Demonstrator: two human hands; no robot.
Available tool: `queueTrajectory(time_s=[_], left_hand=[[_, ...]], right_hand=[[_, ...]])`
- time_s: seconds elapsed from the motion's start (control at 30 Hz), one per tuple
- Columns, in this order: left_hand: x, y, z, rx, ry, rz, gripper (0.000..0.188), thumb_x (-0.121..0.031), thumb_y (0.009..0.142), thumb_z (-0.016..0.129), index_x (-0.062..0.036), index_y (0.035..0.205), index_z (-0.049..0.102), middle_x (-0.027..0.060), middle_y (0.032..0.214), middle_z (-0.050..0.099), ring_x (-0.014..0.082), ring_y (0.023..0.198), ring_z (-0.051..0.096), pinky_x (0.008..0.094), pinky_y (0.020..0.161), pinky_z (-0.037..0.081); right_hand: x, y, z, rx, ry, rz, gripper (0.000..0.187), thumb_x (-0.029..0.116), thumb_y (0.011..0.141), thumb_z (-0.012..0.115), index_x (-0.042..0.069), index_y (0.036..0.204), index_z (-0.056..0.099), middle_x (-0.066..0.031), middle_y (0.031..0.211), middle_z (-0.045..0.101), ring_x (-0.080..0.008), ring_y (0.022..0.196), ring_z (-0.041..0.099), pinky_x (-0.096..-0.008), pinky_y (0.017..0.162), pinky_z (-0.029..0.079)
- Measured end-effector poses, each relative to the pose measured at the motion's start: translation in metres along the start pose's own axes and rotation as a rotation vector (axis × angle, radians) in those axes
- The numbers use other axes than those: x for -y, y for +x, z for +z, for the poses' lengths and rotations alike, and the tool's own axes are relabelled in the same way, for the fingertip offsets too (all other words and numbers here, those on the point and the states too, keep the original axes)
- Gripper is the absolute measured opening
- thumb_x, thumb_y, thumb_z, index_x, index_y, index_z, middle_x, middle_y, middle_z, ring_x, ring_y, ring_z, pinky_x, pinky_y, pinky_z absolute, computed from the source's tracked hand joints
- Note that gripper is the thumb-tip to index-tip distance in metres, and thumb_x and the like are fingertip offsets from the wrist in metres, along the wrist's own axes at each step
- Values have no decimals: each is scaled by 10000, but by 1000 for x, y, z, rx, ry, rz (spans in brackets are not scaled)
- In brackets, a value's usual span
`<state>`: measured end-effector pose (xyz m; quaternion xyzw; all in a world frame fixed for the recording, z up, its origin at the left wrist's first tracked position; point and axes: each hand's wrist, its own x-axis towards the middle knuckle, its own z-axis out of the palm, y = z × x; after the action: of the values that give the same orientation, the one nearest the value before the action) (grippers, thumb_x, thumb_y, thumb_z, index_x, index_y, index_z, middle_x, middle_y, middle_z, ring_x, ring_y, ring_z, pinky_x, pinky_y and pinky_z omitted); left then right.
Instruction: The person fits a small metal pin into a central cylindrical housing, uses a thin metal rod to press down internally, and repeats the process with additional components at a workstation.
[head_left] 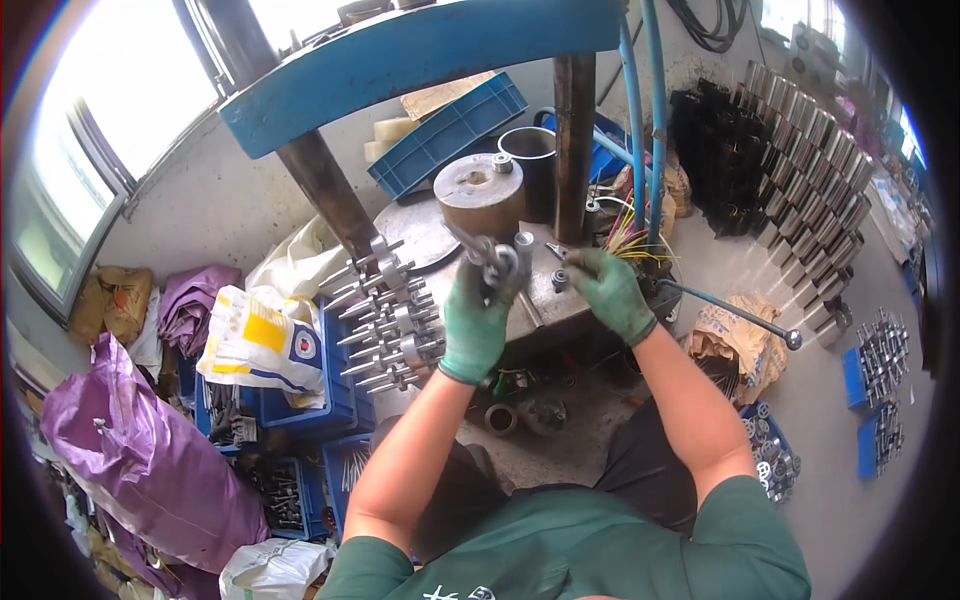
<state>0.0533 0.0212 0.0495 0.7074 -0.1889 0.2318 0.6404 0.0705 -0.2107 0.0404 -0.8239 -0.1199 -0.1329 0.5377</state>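
Observation:
My left hand [474, 322], in a green glove, is closed round a grey metal shaft [490, 256] with a thick round collar, held tilted over the press table. Its fingers hide part of the shaft. To its right, my gloved right hand [612, 293] is closed in a pinch, thumb and fingers together. A small pointed metal piece [556, 251] shows at those fingertips; its kind is unclear. Below it, a small metal ring [560, 280] sits on the table. Left of my left hand, several similar collared shafts [395, 320] are stacked in rows.
A blue press frame [430, 65] arches overhead on two dark posts. A thick steel cylinder [480, 192] and a dark tube [528, 160] stand behind my hands. Blue bins [300, 400] and a purple sack [150, 460] lie left; stacked shiny tubes [810, 180] stand right. A ball-ended lever [792, 339] juts out.

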Motion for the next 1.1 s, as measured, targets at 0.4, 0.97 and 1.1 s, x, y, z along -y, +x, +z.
queueTrajectory(time_s=[0.4, 0.97, 1.1], left_hand=[[21, 213, 23, 1, -50, -140, 514, -39, 967, 780, -49, 1454, 616, 55, 1216, 722, 126, 978, 686, 272, 683, 587], [52, 220, 27, 56, -51, -175, 576, -82, 958, 810, -83, 1500, 616, 64, 1053, 739, 99, 817, 678, 282, 738, 585], [56, 221, 30, 49, -62, -165, 564, -150, 972, 820, -86, 1494, 618, 37, 858, 726, 92, 697, 644, 293, 677, 562]], right_hand=[[14, -46, -7, 558, -434, -249, 356, 332, 964, 687, 55, 1173, 769, -180, 1124, 752, -380, 1115, 696, -485, 1005, 539], [89, -82, -138, 326, -764, -366, 397, 359, 909, 755, 45, 1153, 766, -130, 1101, 741, -346, 1044, 699, -459, 954, 549], [93, -85, -209, 402, -1088, -102, 391, 319, 878, 749, 26, 1137, 761, -151, 1059, 749, -361, 1005, 714, -467, 912, 563]])
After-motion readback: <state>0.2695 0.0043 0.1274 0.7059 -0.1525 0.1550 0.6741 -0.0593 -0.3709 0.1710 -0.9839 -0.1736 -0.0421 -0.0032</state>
